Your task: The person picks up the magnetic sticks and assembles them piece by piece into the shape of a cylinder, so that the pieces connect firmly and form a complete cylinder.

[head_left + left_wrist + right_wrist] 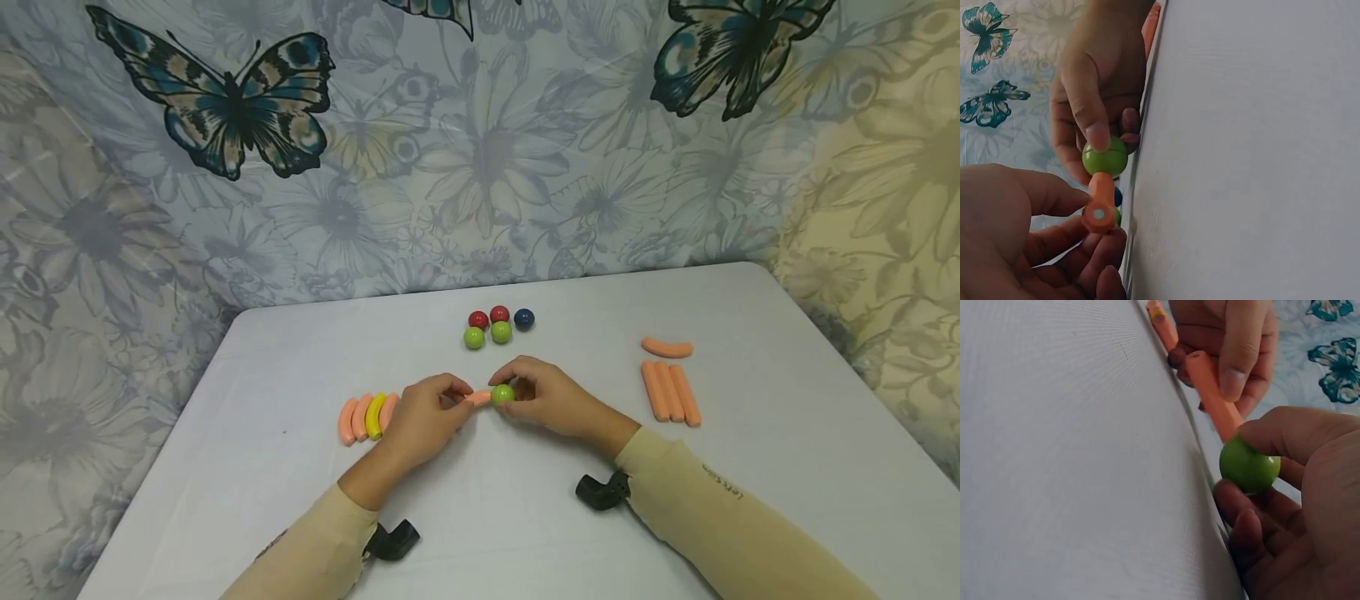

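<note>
Over the middle of the table, my left hand (432,417) pinches an orange stick (1211,387) between thumb and fingers. My right hand (553,395) holds a shiny green ball (502,394) with its thumb and fingertips. The stick's end meets the ball, so the two touch end to end in both wrist views. In the left wrist view, the near end of the stick (1099,215) shows a small pale spot at its centre. Thumb and fingers cover part of the ball.
Behind the hands sit two red balls (499,314), two green balls (474,337) and a dark blue ball (524,319). Curved orange pieces and a yellow one (376,417) lie left. Three straight orange sticks (670,392) and a curved orange piece (667,347) lie right on the white table (480,533).
</note>
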Available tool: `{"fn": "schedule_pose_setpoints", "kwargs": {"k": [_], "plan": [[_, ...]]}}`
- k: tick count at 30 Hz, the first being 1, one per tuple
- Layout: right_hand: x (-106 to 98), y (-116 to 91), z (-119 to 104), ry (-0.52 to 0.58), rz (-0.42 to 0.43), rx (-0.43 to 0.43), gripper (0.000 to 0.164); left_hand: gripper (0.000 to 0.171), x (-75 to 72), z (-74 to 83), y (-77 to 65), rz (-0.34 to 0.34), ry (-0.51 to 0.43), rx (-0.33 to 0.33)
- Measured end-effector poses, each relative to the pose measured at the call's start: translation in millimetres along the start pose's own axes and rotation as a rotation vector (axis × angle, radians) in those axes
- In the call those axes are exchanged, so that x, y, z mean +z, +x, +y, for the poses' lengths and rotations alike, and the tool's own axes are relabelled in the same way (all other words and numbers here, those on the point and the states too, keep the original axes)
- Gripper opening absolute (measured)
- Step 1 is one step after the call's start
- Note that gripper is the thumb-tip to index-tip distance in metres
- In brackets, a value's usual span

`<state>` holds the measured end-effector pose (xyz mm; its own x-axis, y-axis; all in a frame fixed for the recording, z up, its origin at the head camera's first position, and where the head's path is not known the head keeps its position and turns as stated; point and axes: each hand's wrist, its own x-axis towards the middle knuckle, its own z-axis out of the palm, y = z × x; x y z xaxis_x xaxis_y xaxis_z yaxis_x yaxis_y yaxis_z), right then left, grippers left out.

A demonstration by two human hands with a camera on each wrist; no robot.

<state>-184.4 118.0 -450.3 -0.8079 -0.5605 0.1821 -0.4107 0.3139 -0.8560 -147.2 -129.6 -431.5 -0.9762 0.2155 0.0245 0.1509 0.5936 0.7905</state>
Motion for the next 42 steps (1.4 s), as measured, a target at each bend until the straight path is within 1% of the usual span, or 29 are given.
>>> {"fn": "schedule_pose_setpoints", "kwargs": {"k": [4,7,9,11,16,18,19,23,27,29,33,35,37,39,42], "plan": [[-1.8,0.1,-0.4,-0.056,0.013,0.003,0.028,0.013,-4.0,-1.3,0.5,0.016,-0.008,-0.019],[-3.5,0.3,-0.2,-0.105,0.017,0.020,0.026,0.016,-8.6,-1.1,1.4,0.036,-0.018,-0.046],[-4.5,0.6,0.7,-0.131,0.018,0.028,0.025,0.020,-12.4,-0.8,2.4,0.049,-0.045,-0.060],[-5.2,0.7,0.8,-0.154,0.021,0.033,0.023,0.028,-16.4,-0.4,3.3,0.057,-0.089,-0.077],[-6.2,1.3,0.5,-0.198,0.030,0.048,0.023,0.052,-25.6,-2.2,7.0,0.065,-0.250,-0.110],[-6.5,1.4,0.7,-0.214,0.035,0.060,0.023,0.057,-28.1,-4.2,8.9,0.063,-0.302,-0.113],[-6.6,1.4,0.8,-0.218,0.038,0.066,0.023,0.059,-29.3,-5.1,9.7,0.062,-0.320,-0.110],[-7.0,1.5,1.2,-0.239,0.050,0.091,0.021,0.067,-33.6,-9.0,13.1,0.055,-0.385,-0.062],[-7.7,-0.4,2.7,-0.305,0.054,0.115,0.028,0.081,-39.3,-11.6,15.5,0.037,-0.520,-0.022],[-7.8,-1.7,4.5,-0.346,0.046,0.111,0.027,0.084,-42.1,-13.0,16.6,0.026,-0.598,-0.011],[-8.0,-4.5,8.4,-0.397,0.037,0.083,0.015,0.081,-46.0,-14.2,22.6,0.011,-0.692,0.013],[-8.3,-5.9,9.3,-0.396,0.039,0.079,0.011,0.076,-46.8,-14.0,27.9,0.018,-0.719,0.018],[-8.8,-7.3,9.4,-0.363,0.051,0.084,0.011,0.072,-46.7,-12.8,33.9,0.032,-0.736,0.016],[-9.6,-8.5,9.2,-0.309,0.068,0.100,0.011,0.065,-45.5,-11.1,39.6,0.056,-0.714,0.008],[-12.1,-11.2,8.9,-0.218,0.099,0.135,0.013,0.053,-40.7,-9.5,49.0,0.082,-0.654,-0.008]]}}
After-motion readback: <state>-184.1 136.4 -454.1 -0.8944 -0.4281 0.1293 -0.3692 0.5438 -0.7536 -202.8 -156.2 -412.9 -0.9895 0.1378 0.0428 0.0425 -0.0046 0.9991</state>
